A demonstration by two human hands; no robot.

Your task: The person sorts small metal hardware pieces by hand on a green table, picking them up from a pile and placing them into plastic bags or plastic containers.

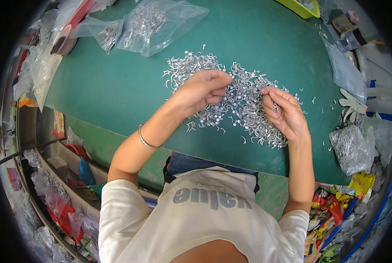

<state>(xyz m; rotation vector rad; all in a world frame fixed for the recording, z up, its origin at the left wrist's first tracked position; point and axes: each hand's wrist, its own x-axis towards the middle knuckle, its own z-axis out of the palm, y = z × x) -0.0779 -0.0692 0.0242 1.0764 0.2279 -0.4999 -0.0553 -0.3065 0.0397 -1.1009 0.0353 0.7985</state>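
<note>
Small curved silvery metal pieces [244, 94] lie in a spread-out heap on the green tabletop [104, 83]. Over the heap's left part is my left hand [206, 90], its fingers curled and the thumb and forefinger pinched together; whatever is between the tips is too small to make out. My right hand [287, 111] is above the heap's right side, fingers bent in. A bit of silvery metal shows among those fingers, one of the small curved pieces by its look. A few loose pieces lie apart from the heap, toward the right.
Clear plastic bags [150, 24] with similar metal pieces lie at the far left of the table. A yellow-green tray [303, 8] stands at the far right edge. Along the right side are a white glove [352, 105] and a filled plastic bag [353, 147].
</note>
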